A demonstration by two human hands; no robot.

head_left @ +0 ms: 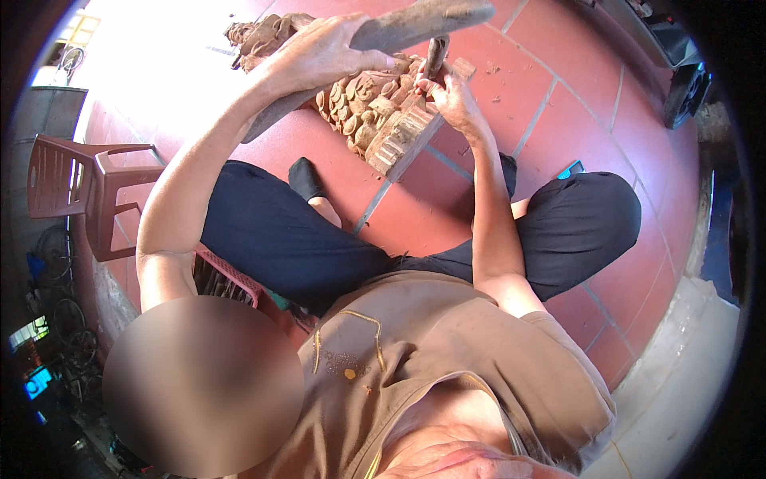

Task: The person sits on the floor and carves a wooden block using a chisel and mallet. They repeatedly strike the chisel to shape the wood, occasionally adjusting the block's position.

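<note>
My left hand (323, 56) is wrapped round a long, worn wooden club (423, 24), raised above a carved wooden sculpture (359, 104). The club's thick end reaches to the right; its other end passes under my left forearm. Upright in the closed fingers of my right hand (455, 104) is a chisel (436, 57), its dark handle pointing up. The chisel's lower end is hidden by my hand and the carving. The sculpture lies on the floor with its block-like base (403, 142) toward me. Rounded, scale-like relief covers its middle, and my left arm hides part of it.
Red floor tiles (550, 128) carry scattered wood chips (493, 70). A brown plastic chair (100, 180) stands at the left. Beside my left thigh is a pink basket (231, 271) holding dark, thin items. A small blue object (571, 169) lies beyond my right knee; a black wheel (688, 94) is at far right.
</note>
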